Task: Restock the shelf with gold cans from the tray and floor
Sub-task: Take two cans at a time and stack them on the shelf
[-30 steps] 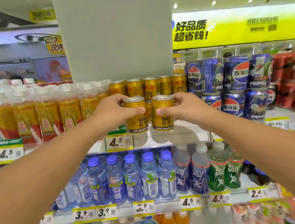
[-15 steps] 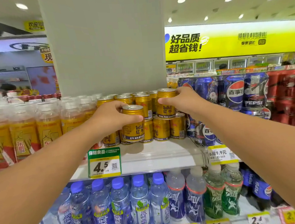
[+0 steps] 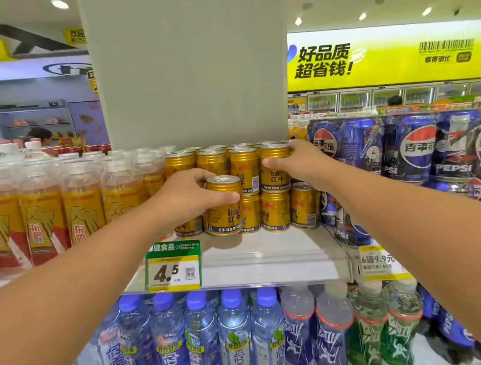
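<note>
Nearby, orange bottles (image 3: 83,206) and Pepsi cans (image 3: 420,148) apparently flank gold cans (image 3: 244,167).

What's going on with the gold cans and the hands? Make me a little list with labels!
left hand: grips a gold can at the front of the shelf
right hand: grips a second gold can on the upper layer of the can stack
left of cans: orange drink bottles
right of cans: Pepsi cans
price tag: 4.5
shelf below: blue-capped water bottles
</note>
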Demonstrator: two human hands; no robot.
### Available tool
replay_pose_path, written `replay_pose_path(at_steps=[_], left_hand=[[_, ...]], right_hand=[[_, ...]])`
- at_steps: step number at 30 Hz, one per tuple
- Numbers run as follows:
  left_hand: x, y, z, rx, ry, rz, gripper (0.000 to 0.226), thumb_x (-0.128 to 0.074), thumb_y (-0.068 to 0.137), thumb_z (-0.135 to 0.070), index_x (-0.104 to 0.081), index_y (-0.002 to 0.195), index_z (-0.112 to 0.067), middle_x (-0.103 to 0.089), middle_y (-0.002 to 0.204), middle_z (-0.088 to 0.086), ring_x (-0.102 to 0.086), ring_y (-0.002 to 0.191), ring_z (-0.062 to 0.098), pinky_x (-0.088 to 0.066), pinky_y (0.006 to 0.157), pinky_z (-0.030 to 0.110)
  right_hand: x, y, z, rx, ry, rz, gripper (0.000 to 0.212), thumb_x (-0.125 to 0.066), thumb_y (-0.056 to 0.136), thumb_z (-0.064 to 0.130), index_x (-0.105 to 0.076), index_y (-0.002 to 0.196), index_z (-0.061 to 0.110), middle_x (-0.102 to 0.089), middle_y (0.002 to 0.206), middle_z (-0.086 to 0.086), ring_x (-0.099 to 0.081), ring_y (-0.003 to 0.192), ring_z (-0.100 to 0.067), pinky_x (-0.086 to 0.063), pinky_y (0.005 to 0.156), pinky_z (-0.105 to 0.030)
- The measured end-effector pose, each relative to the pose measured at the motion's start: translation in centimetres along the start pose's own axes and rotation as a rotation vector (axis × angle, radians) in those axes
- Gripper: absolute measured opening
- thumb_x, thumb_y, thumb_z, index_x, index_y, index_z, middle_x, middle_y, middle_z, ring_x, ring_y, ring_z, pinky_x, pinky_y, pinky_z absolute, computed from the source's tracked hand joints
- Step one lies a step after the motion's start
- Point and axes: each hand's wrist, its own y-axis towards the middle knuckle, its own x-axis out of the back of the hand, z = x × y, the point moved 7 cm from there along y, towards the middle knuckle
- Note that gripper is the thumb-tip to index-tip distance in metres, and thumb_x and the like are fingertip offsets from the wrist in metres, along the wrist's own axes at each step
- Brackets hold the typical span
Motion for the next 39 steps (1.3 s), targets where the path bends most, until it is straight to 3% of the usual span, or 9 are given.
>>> replay_pose_path(at_steps=[8,14,17,20,22,29,32,36,39], left_hand=[[-0.7,0.8,0.7,0.008,0.000,0.014,0.073,-0.087,0.059,-0.056,-0.062,0.124,-0.031,-0.068,0.113,-0.011,-0.066,0.101,0.012,-0.059,0.085,0.037],[-1.4,0.7,1.0,0.033,-0.016,0.022,0.077,-0.089,0.056,-0.056,-0.062,0.123,-0.030,-0.067,0.114,-0.008,-0.067,0.101,0.015,-0.059,0.087,0.040],[-1.6,0.6,0.7,0.038,-0.041,0.017,0.074,-0.090,0.056,-0.053,-0.063,0.121,-0.029,-0.068,0.112,-0.007,-0.067,0.100,0.014,-0.059,0.086,0.039],[-1.9,0.5,0.2,0.027,-0.044,0.011,0.070,-0.089,0.058,-0.054,-0.064,0.118,-0.029,-0.069,0.108,-0.007,-0.068,0.097,0.013,-0.061,0.082,0.038],[-2.0,0.4,-0.1,0.020,-0.049,-0.007,0.068,-0.089,0.057,-0.055,-0.065,0.116,-0.029,-0.069,0.106,-0.006,-0.068,0.095,0.014,-0.061,0.079,0.039],[-2.9,0.0,-0.3,0.012,-0.142,0.043,0.078,-0.089,0.047,-0.059,-0.067,0.113,-0.024,-0.074,0.103,-0.001,-0.074,0.088,0.017,-0.062,0.078,0.040],[-2.6,-0.8,-0.6,-0.053,-0.011,0.018,0.081,-0.074,0.067,-0.069,-0.057,0.134,-0.026,-0.065,0.125,-0.004,-0.067,0.105,0.014,-0.056,0.092,0.038],[-2.0,-2.2,-0.6,-0.114,0.328,0.028,0.095,-0.050,0.071,-0.082,-0.040,0.149,-0.029,-0.050,0.147,-0.009,-0.049,0.131,0.012,-0.043,0.106,0.036],[-1.7,-3.2,0.1,-0.101,0.503,0.091,0.095,-0.045,0.070,-0.086,-0.033,0.151,-0.038,-0.036,0.156,-0.010,-0.037,0.142,0.016,-0.037,0.113,0.041]], right_hand=[[-0.2,-0.8,-0.7,-0.066,-0.025,0.013,0.071,-0.076,0.077,0.056,-0.054,0.134,0.021,-0.062,0.127,0.003,-0.059,0.113,-0.022,-0.050,0.090,-0.039],[1.3,-5.1,1.2,0.087,-0.078,-0.277,0.063,-0.071,0.086,0.048,-0.046,0.133,0.014,-0.057,0.108,0.004,-0.054,0.091,-0.012,-0.049,0.074,-0.027],[-1.2,-6.8,1.3,0.075,-0.094,-0.078,0.056,-0.074,0.084,0.042,-0.051,0.129,0.016,-0.062,0.103,0.005,-0.061,0.088,-0.010,-0.049,0.068,-0.023],[-5.2,-7.9,-0.4,-0.083,-0.081,0.287,0.091,-0.083,0.067,0.051,-0.043,0.142,0.021,-0.060,0.124,0.003,-0.065,0.101,-0.016,-0.055,0.088,-0.036],[-6.6,-8.2,-0.8,-0.094,-0.040,0.349,0.103,-0.086,0.061,0.054,-0.039,0.147,0.023,-0.057,0.132,0.004,-0.063,0.108,-0.016,-0.054,0.093,-0.037],[-7.2,-8.6,0.6,0.006,0.128,0.247,0.060,-0.089,0.068,0.037,-0.060,0.119,0.023,-0.069,0.106,0.008,-0.065,0.097,-0.011,-0.053,0.079,-0.025],[-6.6,-8.5,0.9,0.009,0.125,0.214,0.054,-0.089,0.067,0.035,-0.061,0.111,0.025,-0.068,0.102,0.009,-0.065,0.093,-0.009,-0.053,0.078,-0.025],[-4.9,-8.3,0.9,-0.038,0.084,0.099,0.092,-0.089,0.063,0.045,-0.044,0.139,0.020,-0.055,0.124,0.009,-0.056,0.113,-0.015,-0.049,0.097,-0.036],[-2.9,-8.4,1.0,-0.060,0.120,-0.030,0.097,-0.088,0.066,0.044,-0.038,0.145,0.019,-0.055,0.122,0.005,-0.054,0.112,-0.018,-0.047,0.089,-0.034]])
